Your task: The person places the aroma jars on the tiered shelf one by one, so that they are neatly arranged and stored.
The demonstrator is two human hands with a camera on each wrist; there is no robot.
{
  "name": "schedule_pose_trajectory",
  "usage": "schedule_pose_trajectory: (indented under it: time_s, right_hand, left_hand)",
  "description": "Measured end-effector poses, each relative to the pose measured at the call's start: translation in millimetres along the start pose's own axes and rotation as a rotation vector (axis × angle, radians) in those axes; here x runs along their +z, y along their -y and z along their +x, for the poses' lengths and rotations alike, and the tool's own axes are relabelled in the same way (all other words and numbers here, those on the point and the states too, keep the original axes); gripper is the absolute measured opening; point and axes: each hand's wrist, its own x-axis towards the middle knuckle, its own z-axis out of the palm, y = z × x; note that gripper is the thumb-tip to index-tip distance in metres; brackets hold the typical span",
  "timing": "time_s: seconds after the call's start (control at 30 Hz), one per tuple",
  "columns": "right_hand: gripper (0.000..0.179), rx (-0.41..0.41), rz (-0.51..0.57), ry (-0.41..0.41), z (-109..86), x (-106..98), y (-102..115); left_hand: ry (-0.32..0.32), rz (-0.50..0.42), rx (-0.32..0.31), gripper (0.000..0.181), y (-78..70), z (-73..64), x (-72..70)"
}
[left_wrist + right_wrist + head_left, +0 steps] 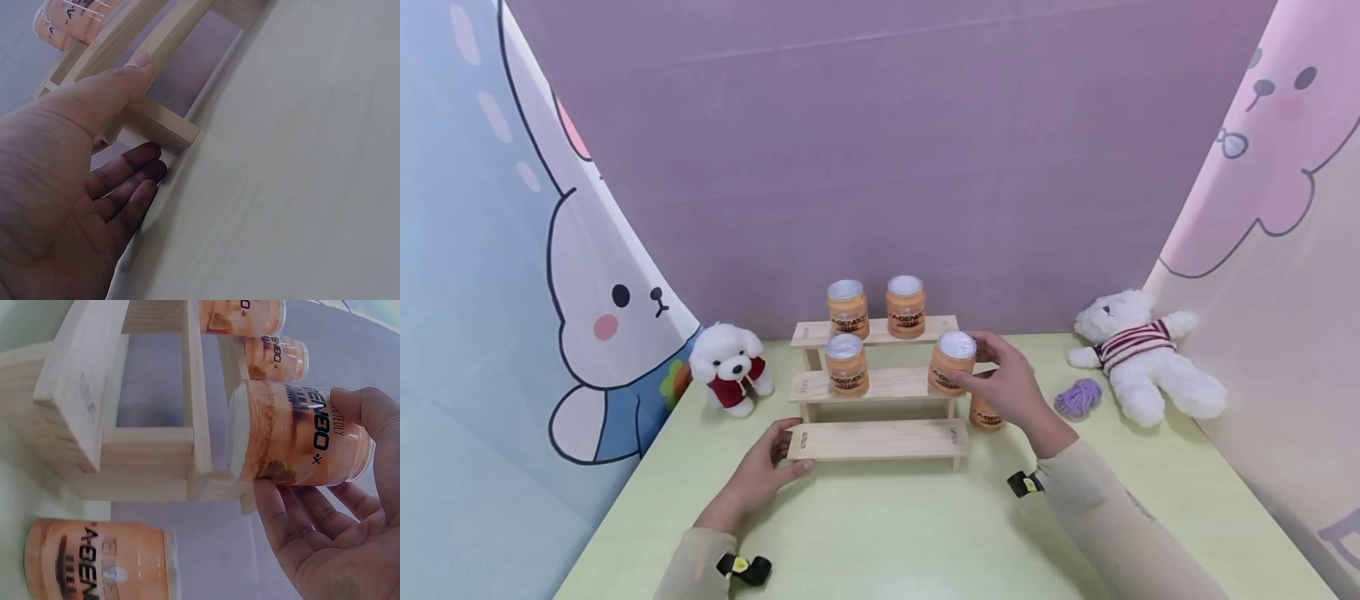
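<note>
A three-step wooden shelf [880,440] stands on the table. My left hand [763,468] grips the left end of its lowest step; in the left wrist view the thumb [141,62] lies on the step's edge. My right hand [1011,385] holds an orange can [951,364] with a silver top, upright at the right end of the middle step. A small gap shows between its base and the step in the right wrist view. Another can [847,367] stands on the middle step's left. Two more, a left can [847,310] and a right can [906,308], stand on the top step.
One more orange can [987,414] stands on the table by the shelf's right side, partly behind my right hand. A white toy dog [730,367] sits at left. Purple yarn [1078,398] and a white teddy bear [1150,354] lie at right. A purple backdrop [887,167] rises behind.
</note>
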Motion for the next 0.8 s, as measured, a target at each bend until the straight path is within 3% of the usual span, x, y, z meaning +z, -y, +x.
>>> schedule_pose_trajectory:
  time_s: [0.8]
  right_hand:
    - [0.068,0.07,0.062,0.057,14.2,40.5,7.1]
  left_hand:
    - [-0.018,-0.02,0.011,0.076,-1.3,-0.3,2.1]
